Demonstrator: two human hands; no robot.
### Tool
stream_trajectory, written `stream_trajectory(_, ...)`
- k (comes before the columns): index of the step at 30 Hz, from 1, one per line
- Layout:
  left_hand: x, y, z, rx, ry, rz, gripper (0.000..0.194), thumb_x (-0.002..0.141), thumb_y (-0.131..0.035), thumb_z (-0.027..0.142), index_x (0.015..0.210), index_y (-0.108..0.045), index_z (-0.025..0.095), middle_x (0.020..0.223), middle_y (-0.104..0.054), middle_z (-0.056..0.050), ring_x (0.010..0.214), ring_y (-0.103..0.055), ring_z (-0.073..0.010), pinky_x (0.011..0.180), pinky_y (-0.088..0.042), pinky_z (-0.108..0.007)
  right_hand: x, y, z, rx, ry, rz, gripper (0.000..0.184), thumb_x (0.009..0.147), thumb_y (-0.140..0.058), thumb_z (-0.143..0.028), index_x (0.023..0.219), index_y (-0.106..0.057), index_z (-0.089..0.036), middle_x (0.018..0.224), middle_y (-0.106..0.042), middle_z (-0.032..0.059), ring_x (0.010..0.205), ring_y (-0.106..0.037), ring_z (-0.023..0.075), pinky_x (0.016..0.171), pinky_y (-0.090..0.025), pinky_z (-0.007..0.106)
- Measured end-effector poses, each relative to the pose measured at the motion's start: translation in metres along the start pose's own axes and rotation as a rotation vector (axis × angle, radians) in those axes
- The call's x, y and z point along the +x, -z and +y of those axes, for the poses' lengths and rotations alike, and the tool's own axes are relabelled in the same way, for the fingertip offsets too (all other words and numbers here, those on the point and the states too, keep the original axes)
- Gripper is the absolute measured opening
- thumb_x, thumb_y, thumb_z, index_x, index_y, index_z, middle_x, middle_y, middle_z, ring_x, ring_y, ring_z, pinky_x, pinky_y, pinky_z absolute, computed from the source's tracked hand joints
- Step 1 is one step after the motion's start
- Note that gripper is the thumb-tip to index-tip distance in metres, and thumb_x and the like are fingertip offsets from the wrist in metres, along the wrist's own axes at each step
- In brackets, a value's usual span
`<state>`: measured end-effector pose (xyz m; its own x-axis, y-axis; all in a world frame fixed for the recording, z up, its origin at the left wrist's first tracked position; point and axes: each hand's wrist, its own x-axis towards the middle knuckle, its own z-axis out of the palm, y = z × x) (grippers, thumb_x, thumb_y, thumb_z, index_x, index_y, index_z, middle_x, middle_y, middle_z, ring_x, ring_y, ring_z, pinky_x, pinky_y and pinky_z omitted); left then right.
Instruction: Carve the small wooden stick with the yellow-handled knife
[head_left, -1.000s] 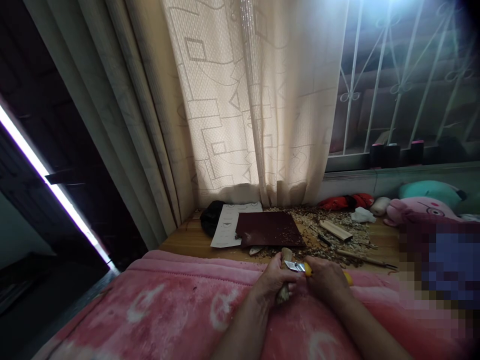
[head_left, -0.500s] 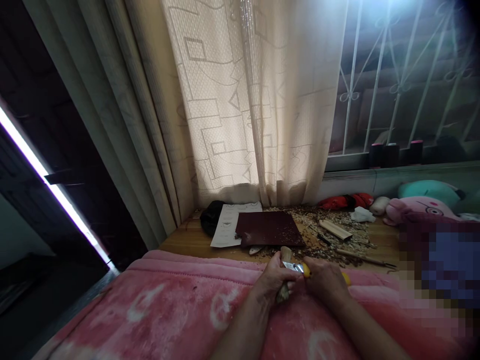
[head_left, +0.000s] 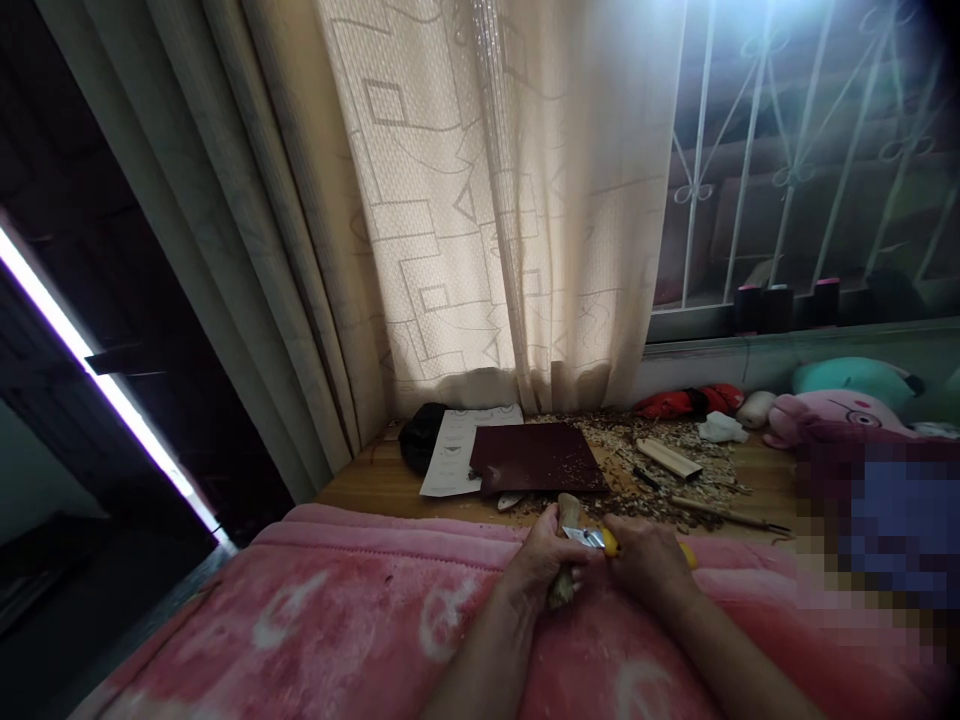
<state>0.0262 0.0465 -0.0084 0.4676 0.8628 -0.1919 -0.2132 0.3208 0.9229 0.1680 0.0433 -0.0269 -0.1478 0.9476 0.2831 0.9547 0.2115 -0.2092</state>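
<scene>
My left hand is closed around a piece of wood, whose rounded pale-brown top sticks up above the fingers. A rougher, greenish-grey lower end shows beneath the palm. My right hand grips a yellow-handled utility knife. Its silver blade end points left and lies against the wood beside my left thumb. Most of the yellow handle is hidden inside my right fist. Both hands are over a pink plush blanket.
On the wooden table lie a dark red board, printed paper, a black bag, a light wood block, a thin stick tool and many shavings. Crumpled tissue and a pink plush toy are at right.
The view has shifted slightly. Both hands keep their grips, and the blade stays against the wood with only a very small movement.
</scene>
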Motion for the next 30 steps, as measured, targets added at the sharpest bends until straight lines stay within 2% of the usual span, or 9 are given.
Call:
stream_trajectory(4,0.0020,0.0014,-0.0012,-0.003,-0.023,-0.022,0.048,0.048,-0.061,0.018,0.081,-0.027,0.020,0.051,-0.041,0.009,0.029,-0.032,-0.0010,0.030,-0.024,-0.012,0.0008,0.0015,-0.0017,-0.001,-0.035,-0.034,0.011,0.065,-0.045,-0.029,0.068,-0.051,-0.020,0.069,-0.058,0.0003,0.065,-0.050,0.0127,0.053,-0.021,0.023)
stream_trajectory(13,0.0016,-0.0033,-0.0002,-0.005,-0.048,0.009,0.038,0.050,-0.056,0.016,0.078,-0.030,0.019,0.053,-0.043,0.007,0.028,-0.032,-0.0011,0.027,-0.019,-0.012,0.0027,0.0027,-0.0028,-0.003,-0.065,-0.002,0.009,0.064,-0.046,-0.026,0.067,-0.051,-0.019,0.068,-0.058,0.0005,0.063,-0.049,0.0121,0.052,-0.020,0.023)
stream_trajectory(19,0.0031,-0.0025,-0.0024,-0.006,-0.049,0.011,0.040,0.050,-0.056,0.019,0.079,-0.029,0.020,0.053,-0.043,0.008,0.028,-0.032,-0.0012,0.027,-0.020,-0.012,0.0033,0.0056,-0.0032,0.016,-0.070,-0.025,0.016,0.061,-0.050,-0.034,0.068,-0.050,-0.019,0.070,-0.058,0.0012,0.065,-0.050,0.0131,0.053,-0.021,0.023)
stream_trajectory(27,0.0030,-0.0015,-0.0031,-0.016,-0.045,0.003,0.042,0.050,-0.060,0.021,0.080,-0.031,0.019,0.057,-0.043,0.007,0.028,-0.031,0.0005,0.028,-0.021,-0.012,0.0046,0.0003,0.0012,-0.003,-0.047,0.020,0.007,0.064,-0.045,-0.025,0.067,-0.049,-0.020,0.068,-0.057,0.0000,0.063,-0.050,0.0118,0.052,-0.020,0.023)
stream_trajectory(30,-0.0001,-0.0015,-0.0035,-0.044,-0.004,-0.024,0.042,0.050,-0.059,0.021,0.082,-0.031,0.019,0.055,-0.040,0.009,0.028,-0.032,0.0001,0.028,-0.021,-0.012,0.0067,-0.0012,0.0065,-0.039,-0.099,0.051,0.007,0.065,-0.043,-0.021,0.068,-0.049,-0.020,0.069,-0.058,0.0004,0.063,-0.049,0.0115,0.052,-0.020,0.023)
